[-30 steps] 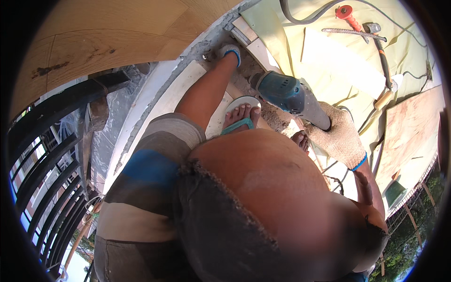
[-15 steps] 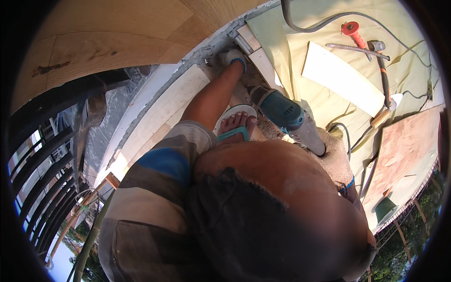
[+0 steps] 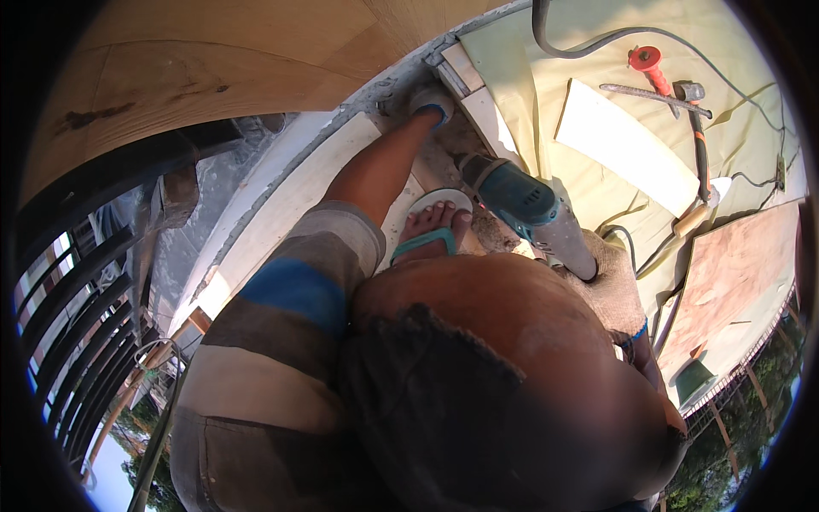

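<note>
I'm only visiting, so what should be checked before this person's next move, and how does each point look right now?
1. Right grip on the teal-and-grey power tool: ok, the gloved hand is on its rear handle.
2. Left grip apart from the tool: ok, the gloved hand is beyond the tool's front end, not touching it.
3. What the left grip holds: cannot tell, its fingers are in shadow.
4. Toes protected: not ok, the sandal leaves them bare near the tool.
5. Tool tip: cannot tell, too dim at the front end.
6. Hammer apart from the tool: ok, it lies on the yellow sheet.
</note>
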